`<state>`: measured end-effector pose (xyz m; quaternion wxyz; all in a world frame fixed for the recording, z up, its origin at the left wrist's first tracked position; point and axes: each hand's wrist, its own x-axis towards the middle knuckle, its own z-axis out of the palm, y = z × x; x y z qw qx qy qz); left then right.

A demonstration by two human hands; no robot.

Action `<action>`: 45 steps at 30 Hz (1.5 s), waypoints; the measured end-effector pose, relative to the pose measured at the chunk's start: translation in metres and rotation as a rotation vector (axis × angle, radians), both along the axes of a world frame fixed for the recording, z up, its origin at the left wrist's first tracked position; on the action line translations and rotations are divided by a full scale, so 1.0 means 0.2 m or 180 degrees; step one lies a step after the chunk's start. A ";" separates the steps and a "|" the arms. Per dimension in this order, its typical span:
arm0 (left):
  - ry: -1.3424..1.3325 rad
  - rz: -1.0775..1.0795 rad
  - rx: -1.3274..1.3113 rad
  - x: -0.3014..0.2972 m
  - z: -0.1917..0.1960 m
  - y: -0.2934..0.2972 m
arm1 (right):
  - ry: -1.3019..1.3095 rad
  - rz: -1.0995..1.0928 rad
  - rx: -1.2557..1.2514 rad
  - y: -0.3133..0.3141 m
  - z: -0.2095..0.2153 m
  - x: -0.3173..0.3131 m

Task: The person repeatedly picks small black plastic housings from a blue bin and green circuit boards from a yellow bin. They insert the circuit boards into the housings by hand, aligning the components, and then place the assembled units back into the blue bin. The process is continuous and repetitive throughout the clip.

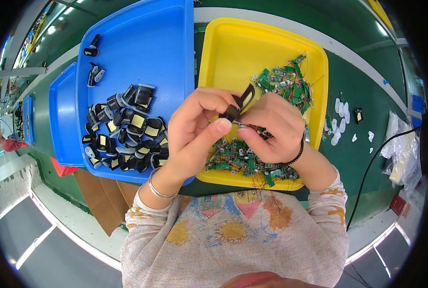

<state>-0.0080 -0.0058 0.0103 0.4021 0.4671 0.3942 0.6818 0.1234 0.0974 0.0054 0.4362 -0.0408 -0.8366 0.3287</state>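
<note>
Over the yellow tray (231, 36), both hands meet at a black plastic housing (231, 113) with a raised black flap and a cream-yellow pad. My left hand (195, 127) pinches the housing between thumb and fingers. My right hand (276, 127) is closed at its right side, with thumb and fingertips pressed together. A small dark, partly shiny piece shows between those fingers, too hidden to name. Beneath the hands, many small green circuit boards (291, 89) with thin wires lie heaped in the yellow tray.
On the left, a blue tray (137, 29) holds many black housings (137, 120) with cream pads and grey discs. White oval pieces (341, 108), a lone black part (358, 115), plastic bags (400, 149) and a black cable (367, 173) lie on the green table at right.
</note>
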 end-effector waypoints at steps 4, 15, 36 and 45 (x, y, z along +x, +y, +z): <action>0.0015 0.0220 -0.0368 0.00 0.00 0.02 | -0.0442 -0.0084 -0.0730 0.00 0.03 0.02; 0.0013 0.0660 -0.0577 -0.02 0.02 0.02 | -0.0286 0.0704 -0.3229 -0.01 -0.01 0.02; -0.0300 0.0110 -0.1164 0.00 0.00 0.04 | -0.0269 0.1111 -0.4323 0.01 0.00 0.02; 0.0122 0.0130 -0.1132 0.00 0.00 0.04 | -0.0353 0.1150 -0.4272 0.01 0.00 0.02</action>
